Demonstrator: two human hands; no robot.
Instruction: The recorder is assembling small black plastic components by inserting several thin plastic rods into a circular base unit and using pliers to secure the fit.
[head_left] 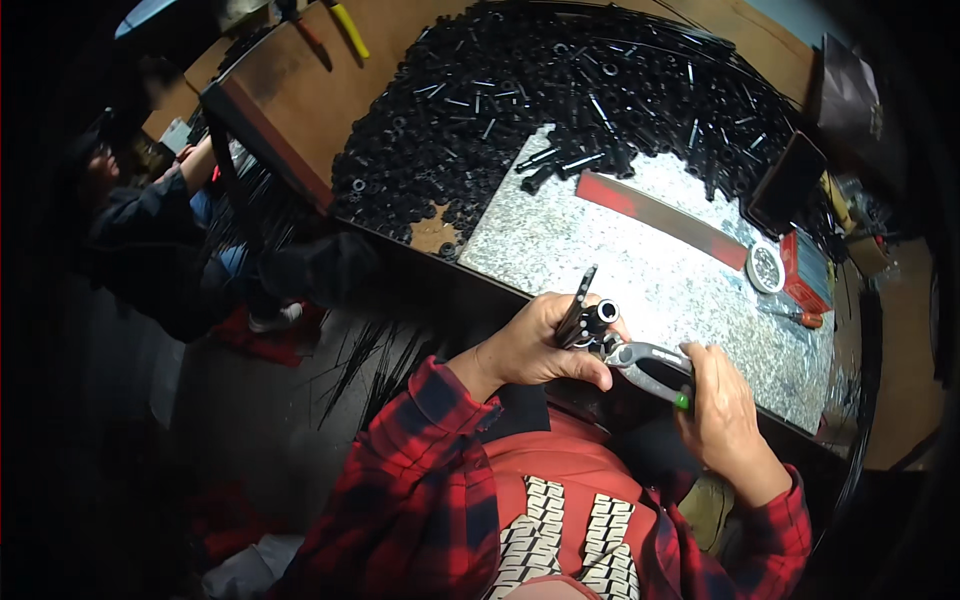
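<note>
My left hand is closed around a black tubular part with a shiny round open end and a thin dark strip sticking up beside it. My right hand grips a pair of pliers with dark grey handles and a green tip. The plier handles are spread apart, and the jaws reach the part just beside my left thumb. Whether the jaws bite on it is hidden. Both hands are in front of the near edge of a speckled board.
A heap of black metal pieces covers the far bench. On the board lies a red and grey bar; a white cup, a red box and a screwdriver are at the right. A person sits at the left.
</note>
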